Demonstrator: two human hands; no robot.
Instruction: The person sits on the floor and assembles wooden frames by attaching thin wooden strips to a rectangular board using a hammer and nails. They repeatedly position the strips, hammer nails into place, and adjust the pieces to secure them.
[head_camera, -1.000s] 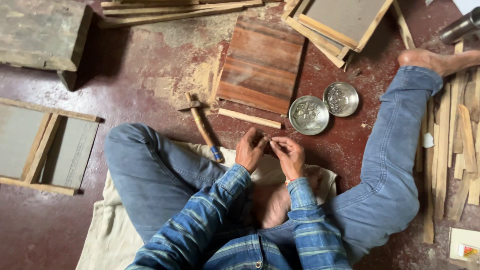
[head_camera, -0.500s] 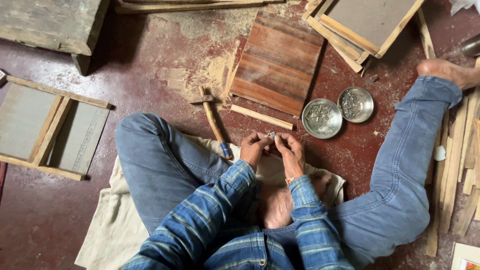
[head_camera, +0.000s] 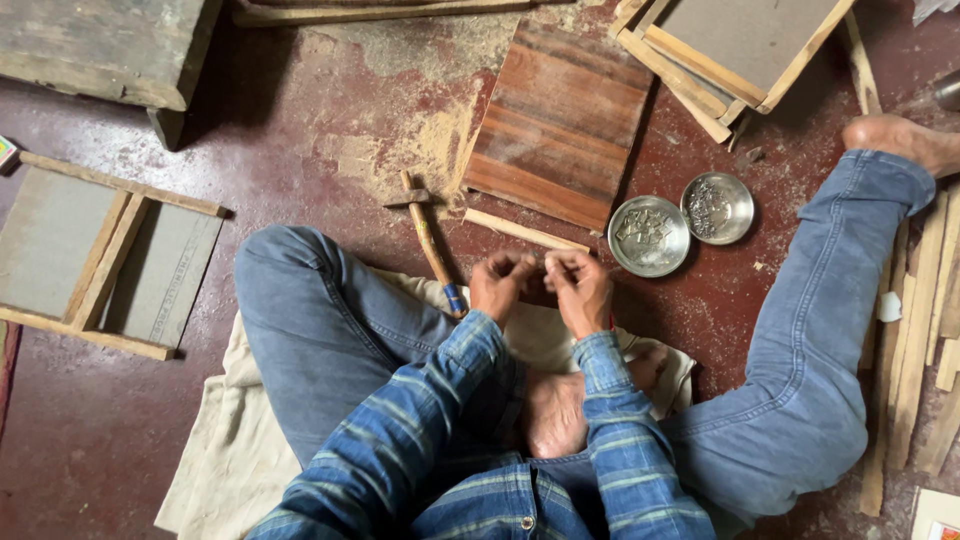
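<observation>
Head view: the person is sitting on a pale cloth (head_camera: 215, 440) spread over the dark red floor (head_camera: 300, 150), and both hands are meeting just above the lap. The left hand (head_camera: 500, 283) and the right hand (head_camera: 580, 288) are curling inward, fingertips pinched narrow and nearly touching each other. They seem to be gripping something very small between them, but it is too tiny and too hidden to name.

Just left of the left fingers a small hammer (head_camera: 428, 232) is lying with its head pointing away. Just beyond both sets of fingertips a thin wooden strip (head_camera: 525, 231) is resting on the floor, and past it a reddish board (head_camera: 560, 125). Near the right fingers, up and to the right, two round metal dishes (head_camera: 650, 235) are sitting side by side, both holding small metal bits.

As a judgement, the main risk is the piece slipping from so fine a pinch and vanishing into the cloth folds or the sawdust (head_camera: 430, 150) beyond the hammer. A careless right elbow or wrist could also be tipping the nearer dish and scattering its contents.
</observation>
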